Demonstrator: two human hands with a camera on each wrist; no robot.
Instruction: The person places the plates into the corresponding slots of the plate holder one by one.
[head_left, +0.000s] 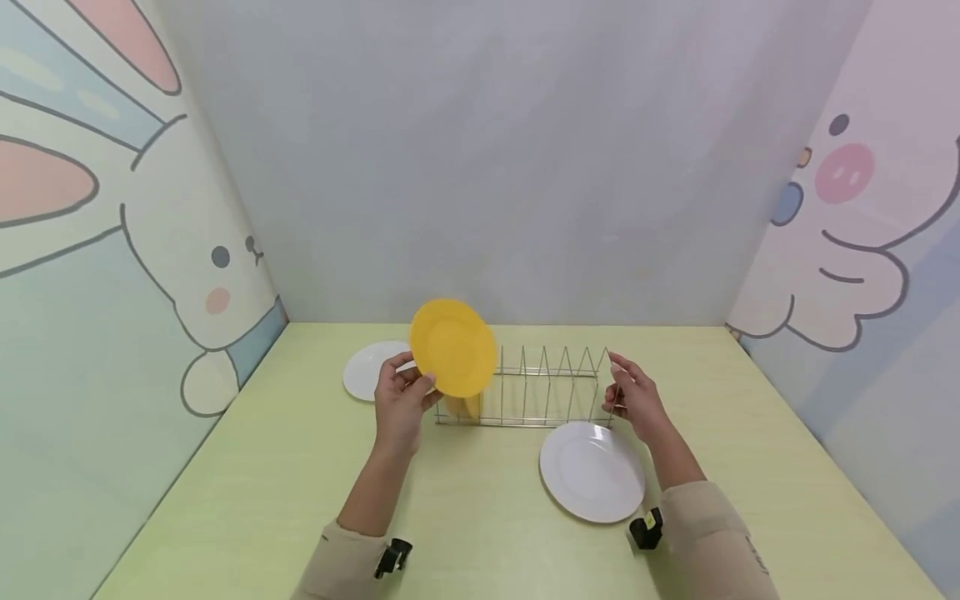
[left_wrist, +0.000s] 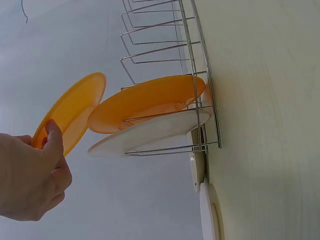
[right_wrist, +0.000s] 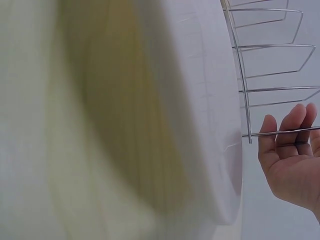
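While the left hand (head_left: 401, 407) pinched a yellow plate (head_left: 453, 347) above the left end of a wire rack (head_left: 525, 427), the right hand (head_left: 637, 402) gripped the rack's right end near a white plate (head_left: 592, 472) on the table (head_left: 480, 517)

Both hands (head_left: 400, 406) (head_left: 637, 398) well apart, fingers (right_wrist: 295, 119) curled

It looks like a small staged recording booth. A plain grey backdrop (head_left: 480, 167) closes the rear of the pale counter (head_left: 472, 525), and cartoon-printed walls flank it: a rabbit (head_left: 168, 250) on the left, a pink-snouted animal (head_left: 896, 192) on the right. Small black devices (head_left: 647, 528) sit at the sleeve cuffs (head_left: 701, 508). Only the wire rack (head_left: 525, 427), yellow plate (head_left: 452, 347) and white plate (head_left: 592, 472) suggest a kitchen.
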